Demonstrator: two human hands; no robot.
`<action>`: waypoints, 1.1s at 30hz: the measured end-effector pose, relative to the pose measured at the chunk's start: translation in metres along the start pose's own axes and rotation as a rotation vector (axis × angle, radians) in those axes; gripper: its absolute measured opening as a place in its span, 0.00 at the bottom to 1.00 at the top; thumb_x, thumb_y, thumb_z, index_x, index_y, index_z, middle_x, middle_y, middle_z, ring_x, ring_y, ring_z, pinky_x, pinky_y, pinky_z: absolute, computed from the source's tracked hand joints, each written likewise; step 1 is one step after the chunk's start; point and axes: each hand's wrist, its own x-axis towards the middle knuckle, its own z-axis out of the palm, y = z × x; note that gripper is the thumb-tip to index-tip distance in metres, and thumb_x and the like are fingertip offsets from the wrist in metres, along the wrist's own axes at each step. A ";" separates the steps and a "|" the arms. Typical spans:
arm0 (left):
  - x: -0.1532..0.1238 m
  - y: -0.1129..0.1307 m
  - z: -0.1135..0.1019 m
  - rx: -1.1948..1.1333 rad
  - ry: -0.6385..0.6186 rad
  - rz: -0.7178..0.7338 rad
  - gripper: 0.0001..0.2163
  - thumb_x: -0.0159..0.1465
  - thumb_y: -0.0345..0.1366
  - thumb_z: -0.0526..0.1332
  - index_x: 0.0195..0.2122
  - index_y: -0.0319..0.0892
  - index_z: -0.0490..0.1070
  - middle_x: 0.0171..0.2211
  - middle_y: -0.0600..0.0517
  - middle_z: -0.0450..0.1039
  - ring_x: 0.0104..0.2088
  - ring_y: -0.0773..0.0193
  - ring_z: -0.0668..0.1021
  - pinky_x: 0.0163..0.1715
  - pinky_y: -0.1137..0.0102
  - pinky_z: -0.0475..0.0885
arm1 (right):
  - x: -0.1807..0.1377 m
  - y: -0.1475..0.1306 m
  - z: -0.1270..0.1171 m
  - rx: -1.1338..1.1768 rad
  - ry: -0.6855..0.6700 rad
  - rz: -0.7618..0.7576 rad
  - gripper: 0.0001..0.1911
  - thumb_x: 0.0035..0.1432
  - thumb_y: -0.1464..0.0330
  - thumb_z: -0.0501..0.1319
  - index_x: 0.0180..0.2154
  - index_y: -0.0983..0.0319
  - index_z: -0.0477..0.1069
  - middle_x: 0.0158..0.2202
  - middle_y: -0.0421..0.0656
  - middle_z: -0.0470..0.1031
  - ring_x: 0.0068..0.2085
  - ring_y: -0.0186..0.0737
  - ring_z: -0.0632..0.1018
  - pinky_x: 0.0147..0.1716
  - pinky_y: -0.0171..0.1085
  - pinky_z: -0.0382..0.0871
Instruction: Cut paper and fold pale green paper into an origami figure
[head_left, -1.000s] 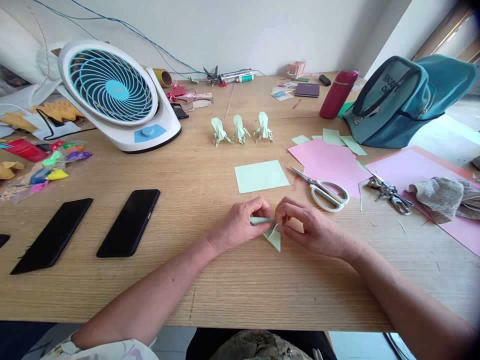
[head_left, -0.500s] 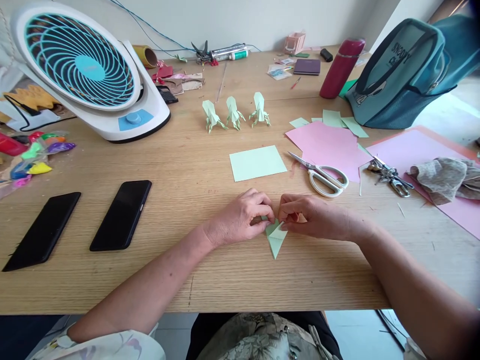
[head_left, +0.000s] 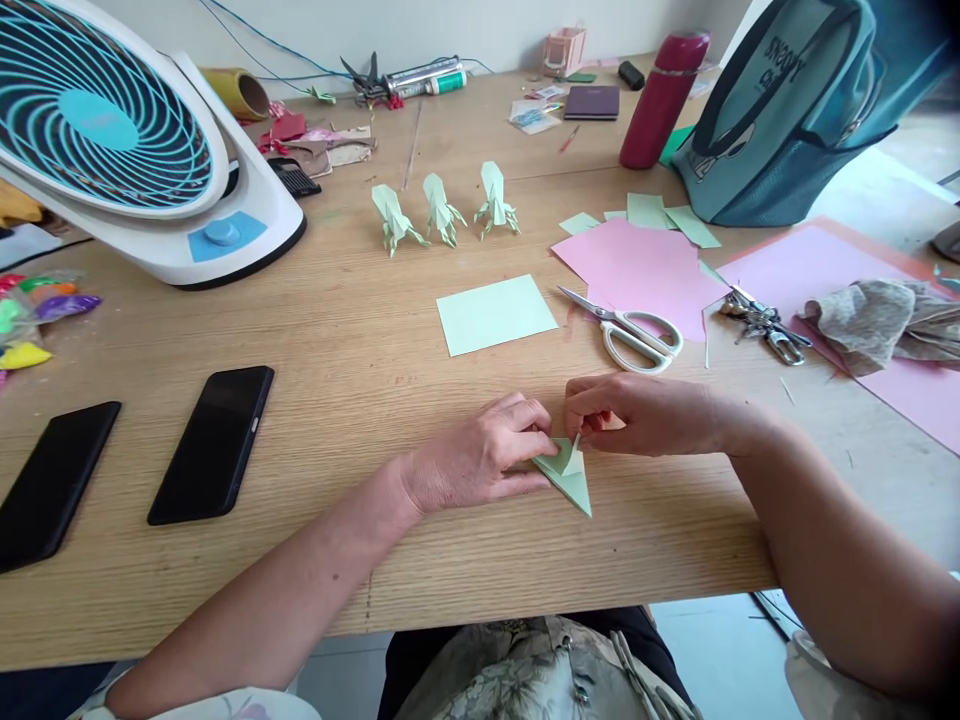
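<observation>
A small piece of folded green paper [head_left: 574,486] lies on the table near its front edge, one point toward the lower right. My left hand [head_left: 504,448] holds its left side, the fingers bent over the top and the thumb along the lower left edge. With a pinch, my right hand [head_left: 619,415] grips a raised flap at the paper's upper right. Past my hands lies a flat green paper sheet [head_left: 496,314]. White-handled scissors [head_left: 634,335] rest to its right. Farther back stand three folded green paper figures [head_left: 442,212].
Two black phones [head_left: 214,445] lie at left, below a white fan [head_left: 247,240]. Pink paper [head_left: 645,265], keys [head_left: 765,322] and a grey cloth [head_left: 862,320] spread over the right side. A red flask [head_left: 664,100] and a teal backpack [head_left: 780,130] stand behind them.
The folded paper has turned, its point swinging from straight down to the lower right. My left hand has shifted further over it, and the right hand's pinch now lifts a flap. The view has shifted too.
</observation>
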 end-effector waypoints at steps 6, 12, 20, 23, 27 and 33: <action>0.003 0.005 0.005 -0.032 0.008 0.016 0.07 0.67 0.30 0.58 0.44 0.37 0.73 0.42 0.44 0.70 0.44 0.60 0.74 0.46 0.68 0.72 | -0.007 0.002 -0.006 -0.055 0.006 0.031 0.10 0.56 0.75 0.54 0.34 0.61 0.74 0.35 0.42 0.71 0.32 0.34 0.71 0.32 0.34 0.62; 0.006 0.014 0.013 0.074 0.050 -0.036 0.07 0.67 0.35 0.60 0.41 0.37 0.73 0.41 0.44 0.71 0.42 0.59 0.74 0.44 0.65 0.73 | -0.003 -0.002 -0.010 -0.051 -0.102 0.043 0.10 0.54 0.73 0.58 0.37 0.58 0.75 0.35 0.41 0.70 0.32 0.34 0.72 0.33 0.34 0.64; 0.006 0.010 0.016 0.178 0.124 0.029 0.10 0.70 0.25 0.52 0.39 0.38 0.72 0.39 0.47 0.73 0.39 0.63 0.73 0.41 0.68 0.72 | 0.015 -0.010 -0.022 -0.045 -0.308 0.049 0.09 0.54 0.69 0.61 0.36 0.58 0.79 0.35 0.41 0.76 0.34 0.37 0.74 0.33 0.35 0.62; 0.007 0.009 0.013 0.141 0.103 0.043 0.10 0.69 0.24 0.51 0.41 0.38 0.72 0.40 0.46 0.74 0.41 0.63 0.74 0.43 0.68 0.72 | 0.019 -0.011 -0.026 -0.068 -0.361 0.064 0.12 0.53 0.68 0.62 0.39 0.57 0.80 0.37 0.41 0.78 0.35 0.38 0.75 0.35 0.36 0.62; 0.008 0.008 0.012 0.098 0.073 0.029 0.07 0.69 0.27 0.55 0.41 0.38 0.73 0.43 0.45 0.74 0.43 0.61 0.75 0.45 0.66 0.72 | 0.022 -0.011 -0.028 -0.105 -0.396 0.084 0.10 0.53 0.67 0.62 0.37 0.59 0.80 0.39 0.42 0.79 0.36 0.40 0.75 0.36 0.38 0.62; 0.007 0.011 0.013 0.158 0.092 -0.011 0.08 0.69 0.35 0.58 0.38 0.38 0.74 0.42 0.46 0.75 0.40 0.62 0.74 0.42 0.66 0.71 | 0.014 -0.002 -0.031 -0.086 -0.336 0.120 0.07 0.54 0.72 0.59 0.32 0.58 0.76 0.36 0.41 0.78 0.33 0.38 0.74 0.34 0.38 0.62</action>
